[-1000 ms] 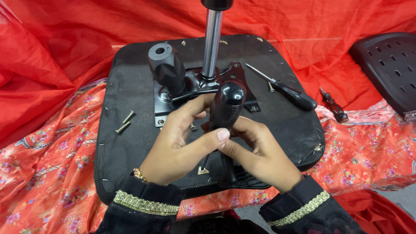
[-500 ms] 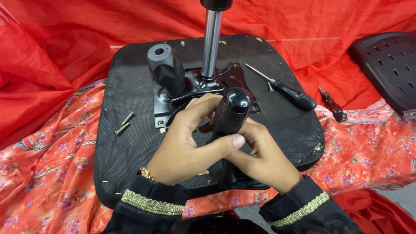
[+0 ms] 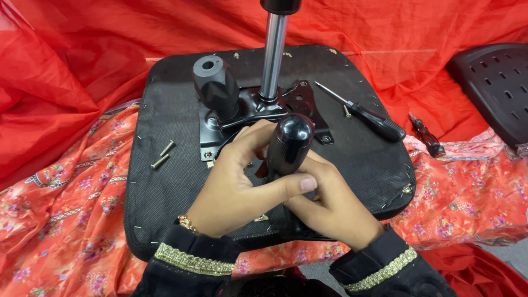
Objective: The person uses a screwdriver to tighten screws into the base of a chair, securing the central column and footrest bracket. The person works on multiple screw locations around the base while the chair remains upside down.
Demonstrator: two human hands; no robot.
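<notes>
An upturned black chair seat (image 3: 165,110) lies on red cloth, with a black metal mechanism plate (image 3: 300,99) bolted at its middle. A chrome gas cylinder (image 3: 273,55) rises from the plate. My left hand (image 3: 239,179) and my right hand (image 3: 330,201) are both wrapped around a black screwdriver handle (image 3: 290,140) standing upright over the plate's near edge. Its tip is hidden by my fingers. A black knob lever (image 3: 214,85) sticks up left of the cylinder.
Two loose bolts (image 3: 163,154) lie on the seat at left. A black screwdriver (image 3: 363,113) rests on the seat at right, another small tool (image 3: 426,135) on the patterned cloth. A perforated black plastic part (image 3: 498,88) sits at far right.
The screwdriver handle has tilted slightly rightwards and my hands have shifted their grip around it. The seat and loose parts have not moved.
</notes>
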